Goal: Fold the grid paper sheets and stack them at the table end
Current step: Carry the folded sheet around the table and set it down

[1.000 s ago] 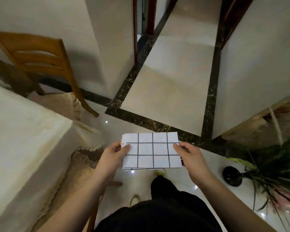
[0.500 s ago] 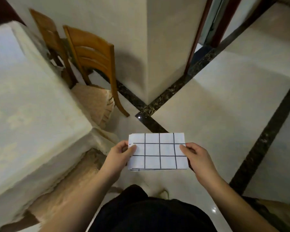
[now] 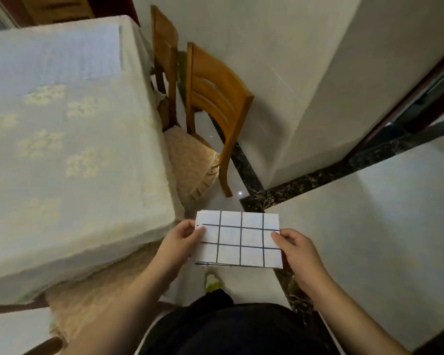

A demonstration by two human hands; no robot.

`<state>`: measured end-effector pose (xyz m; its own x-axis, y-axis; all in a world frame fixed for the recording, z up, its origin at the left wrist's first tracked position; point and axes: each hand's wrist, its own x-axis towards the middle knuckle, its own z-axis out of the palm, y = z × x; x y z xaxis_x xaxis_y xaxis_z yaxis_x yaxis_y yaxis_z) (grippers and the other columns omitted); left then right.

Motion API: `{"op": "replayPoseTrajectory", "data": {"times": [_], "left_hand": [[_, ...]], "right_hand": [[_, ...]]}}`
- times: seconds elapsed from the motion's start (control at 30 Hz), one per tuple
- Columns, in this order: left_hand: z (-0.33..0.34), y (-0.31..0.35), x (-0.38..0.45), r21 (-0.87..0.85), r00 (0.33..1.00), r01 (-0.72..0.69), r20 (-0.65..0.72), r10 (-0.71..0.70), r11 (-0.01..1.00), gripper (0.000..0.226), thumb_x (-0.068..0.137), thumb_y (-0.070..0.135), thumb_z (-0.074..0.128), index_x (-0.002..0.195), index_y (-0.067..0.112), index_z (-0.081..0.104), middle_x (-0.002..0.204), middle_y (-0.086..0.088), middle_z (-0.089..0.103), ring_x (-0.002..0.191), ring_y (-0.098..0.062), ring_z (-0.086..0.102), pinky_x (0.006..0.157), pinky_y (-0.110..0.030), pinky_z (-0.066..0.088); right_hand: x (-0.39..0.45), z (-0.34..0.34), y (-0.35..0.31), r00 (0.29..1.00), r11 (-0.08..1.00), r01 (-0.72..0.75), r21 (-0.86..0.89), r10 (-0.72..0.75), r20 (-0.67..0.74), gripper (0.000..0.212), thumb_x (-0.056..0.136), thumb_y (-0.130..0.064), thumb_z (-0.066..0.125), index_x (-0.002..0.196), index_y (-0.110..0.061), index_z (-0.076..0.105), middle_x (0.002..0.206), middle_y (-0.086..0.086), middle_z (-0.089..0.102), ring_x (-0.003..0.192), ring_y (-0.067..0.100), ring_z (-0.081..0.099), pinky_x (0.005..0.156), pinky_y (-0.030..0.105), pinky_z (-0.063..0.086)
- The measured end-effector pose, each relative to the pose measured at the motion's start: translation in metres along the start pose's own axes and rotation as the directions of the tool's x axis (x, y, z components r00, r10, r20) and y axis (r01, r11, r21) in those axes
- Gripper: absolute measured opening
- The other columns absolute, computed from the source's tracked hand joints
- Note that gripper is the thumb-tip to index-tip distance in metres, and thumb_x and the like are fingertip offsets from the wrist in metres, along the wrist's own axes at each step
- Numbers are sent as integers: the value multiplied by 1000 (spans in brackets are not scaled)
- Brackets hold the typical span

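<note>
Your single head camera looks steeply down and forward from standing height, close over your forearms, with the table (image 3: 69, 139) at left and tiled floor (image 3: 356, 226) at right.

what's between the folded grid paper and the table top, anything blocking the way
Nothing visible. The folded grid paper, held by the left hand and right hand, sits just off the table corner, with only open air between. The chairs stand farther back.
</note>
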<state>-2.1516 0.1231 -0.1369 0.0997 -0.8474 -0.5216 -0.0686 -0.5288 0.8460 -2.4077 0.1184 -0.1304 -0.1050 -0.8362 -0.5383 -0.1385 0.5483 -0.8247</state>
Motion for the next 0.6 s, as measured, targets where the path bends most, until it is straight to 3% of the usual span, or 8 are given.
{"op": "replayPoseTrajectory", "data": {"times": [0.1, 0.2, 0.47, 0.6], "left_hand": [[-17, 12, 26, 15, 998, 20, -61, -19, 1000, 10, 94, 27, 59, 93, 20, 66, 81, 5, 72, 70, -12, 64, 59, -29, 49], [-30, 26, 49, -3, 994, 30, -104, -30, 1000, 10, 93, 26, 61, 92, 20, 68, 90, -1, 74, 87, -25, 69, 79, -48, 55], [-46, 56, 98, -88, 968, 49, -239, -69, 995, 11, 93, 21, 59, 93, 17, 69, 89, -1, 74, 90, -26, 69, 83, -48, 54], [-48, 60, 120, -154, 934, 87, -331, -135, 984, 13, 87, 30, 63, 91, 19, 70, 89, 0, 74, 91, -27, 69, 85, -54, 55]], "right_hand": [[34, 18, -27, 999, 999, 8, -46, -6, 38, 15, 94, -22, 61, 102, -12, 68, 95, 3, 74, 87, 17, 71, 71, 28, 57], [64, 34, -51, 997, 995, 36, -92, -29, 76, 16, 94, -24, 61, 103, -13, 68, 95, 3, 74, 87, 15, 71, 72, 28, 58], [139, 62, -111, 979, 984, 55, -169, -20, 202, 15, 96, -26, 57, 100, -17, 68, 92, 0, 74, 83, 13, 71, 65, 24, 55], [185, 78, -138, 947, 974, 70, -217, 4, 321, 13, 97, -27, 56, 99, -20, 68, 91, -1, 74, 84, 13, 71, 64, 24, 54]]}}
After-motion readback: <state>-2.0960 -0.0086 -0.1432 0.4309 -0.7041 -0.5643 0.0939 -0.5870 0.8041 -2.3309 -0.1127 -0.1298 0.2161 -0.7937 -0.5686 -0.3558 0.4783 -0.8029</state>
